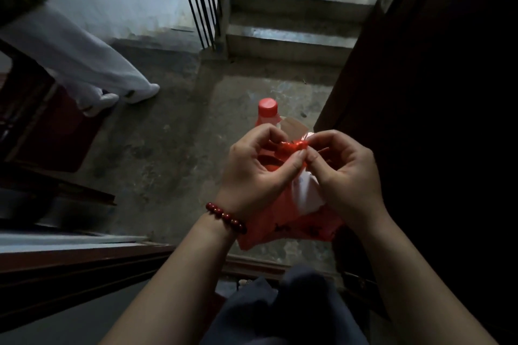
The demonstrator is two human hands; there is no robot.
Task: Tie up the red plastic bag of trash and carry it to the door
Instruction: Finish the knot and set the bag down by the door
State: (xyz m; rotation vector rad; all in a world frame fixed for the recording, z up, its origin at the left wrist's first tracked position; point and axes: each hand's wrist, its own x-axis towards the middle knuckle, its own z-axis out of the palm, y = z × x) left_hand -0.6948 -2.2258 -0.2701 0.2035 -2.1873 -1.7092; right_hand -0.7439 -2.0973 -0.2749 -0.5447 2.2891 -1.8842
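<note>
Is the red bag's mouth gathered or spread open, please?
Gathered: left hand and right hand pinch the red bag at its twisted top.

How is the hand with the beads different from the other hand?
The left hand wears a red bead bracelet at its wrist; the right hand has a bare wrist. The left hand's thumb stretches out long toward the twisted top of the red bag; the right hand's fingers are curled in tightly there. Both hands pinch the top of the red bag, close together.
</note>
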